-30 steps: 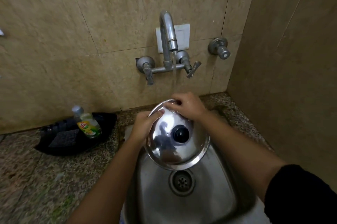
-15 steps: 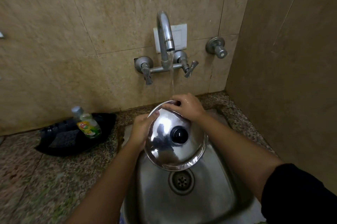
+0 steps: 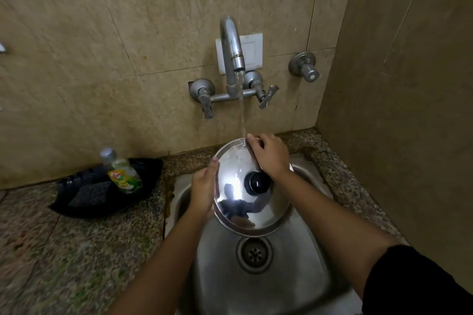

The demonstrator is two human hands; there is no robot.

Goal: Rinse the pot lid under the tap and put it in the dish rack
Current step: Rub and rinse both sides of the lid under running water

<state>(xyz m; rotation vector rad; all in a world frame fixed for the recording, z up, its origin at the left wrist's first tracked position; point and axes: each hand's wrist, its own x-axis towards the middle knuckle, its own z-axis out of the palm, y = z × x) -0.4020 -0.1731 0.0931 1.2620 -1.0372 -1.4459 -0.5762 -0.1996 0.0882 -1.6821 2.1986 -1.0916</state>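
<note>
— So where is the pot lid (image 3: 238, 194)?
— Over the steel sink (image 3: 302, 286), tilted, black knob (image 3: 256, 182) up, far rim under water running from the tap (image 3: 231, 51).
— And who has it?
— Both. Left hand (image 3: 203, 190) is curled round the left rim; right hand (image 3: 271, 154) pinches the far rim, where the stream lands.
— Anything beside it?
— A soap bottle (image 3: 122, 171) and sponge (image 3: 89, 193) in a black tray (image 3: 143, 194) on the granite surface (image 3: 76, 250).

Water stream (image 3: 242, 115) now full onto the pot lid (image 3: 252, 194) far rim, formerly a trickle.
</note>
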